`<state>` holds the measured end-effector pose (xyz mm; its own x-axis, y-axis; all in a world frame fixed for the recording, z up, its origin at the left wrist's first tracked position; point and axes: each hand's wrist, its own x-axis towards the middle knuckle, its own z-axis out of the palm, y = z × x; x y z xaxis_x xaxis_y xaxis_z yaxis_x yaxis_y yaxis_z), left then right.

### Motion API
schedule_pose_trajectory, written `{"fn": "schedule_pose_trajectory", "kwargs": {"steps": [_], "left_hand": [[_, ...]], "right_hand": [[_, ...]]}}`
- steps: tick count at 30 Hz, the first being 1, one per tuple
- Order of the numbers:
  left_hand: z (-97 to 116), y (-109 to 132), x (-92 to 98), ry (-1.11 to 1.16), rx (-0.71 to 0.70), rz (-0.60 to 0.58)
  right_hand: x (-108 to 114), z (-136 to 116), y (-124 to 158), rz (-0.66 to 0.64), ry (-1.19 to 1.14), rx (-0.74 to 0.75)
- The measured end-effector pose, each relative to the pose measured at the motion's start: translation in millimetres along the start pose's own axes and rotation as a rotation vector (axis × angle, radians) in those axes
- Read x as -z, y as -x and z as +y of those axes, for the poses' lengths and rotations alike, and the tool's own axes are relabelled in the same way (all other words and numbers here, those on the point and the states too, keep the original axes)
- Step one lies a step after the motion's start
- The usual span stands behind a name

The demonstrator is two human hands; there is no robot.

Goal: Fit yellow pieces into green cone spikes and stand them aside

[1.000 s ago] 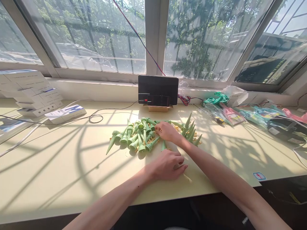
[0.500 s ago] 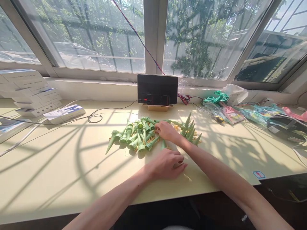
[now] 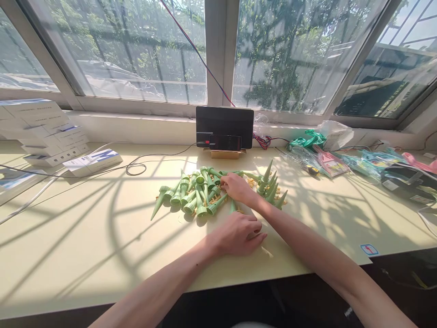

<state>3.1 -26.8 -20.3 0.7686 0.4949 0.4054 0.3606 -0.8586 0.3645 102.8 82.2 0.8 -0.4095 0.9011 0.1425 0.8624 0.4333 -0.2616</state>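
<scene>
A pile of green plastic cone-shaped spikes, with small yellow pieces among them, lies mid-table. My right hand reaches into the pile's back edge, fingers pinched together; what lies between the fingertips is too small to make out. Closer to me, my left hand rests low over the table with curled fingers. One green spike sticks out from its far side, seemingly held in it, with most of its length hidden. More green spikes with pointed tips stand at the right, beyond my right wrist.
A dark tablet leans by the window with a phone before it. White boxes are stacked at the left, beside a black cable. Bagged green and pink items and a black device lie at the right.
</scene>
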Motion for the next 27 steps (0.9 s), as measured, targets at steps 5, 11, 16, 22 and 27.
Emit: {"fn": "schedule_pose_trajectory", "kwargs": {"steps": [5,11,16,22,27], "left_hand": [[0,0,0.9,-0.007,-0.002,-0.005],[1,0,1.8,0.002,0.004,-0.005],[3,0,3.3,0.013,0.011,0.020],[0,0,2.0,-0.005,0.016,0.034],[-3,0,4.0,0.003,-0.019,0.075]], "right_hand": [[2,-2,5,0.027,0.005,0.016],[7,-2,12,0.063,0.047,0.043],[8,3,21,0.144,-0.003,0.006],[3,16,56,0.349,-0.329,0.070],[-7,23,83,0.441,-0.614,-0.025]]}}
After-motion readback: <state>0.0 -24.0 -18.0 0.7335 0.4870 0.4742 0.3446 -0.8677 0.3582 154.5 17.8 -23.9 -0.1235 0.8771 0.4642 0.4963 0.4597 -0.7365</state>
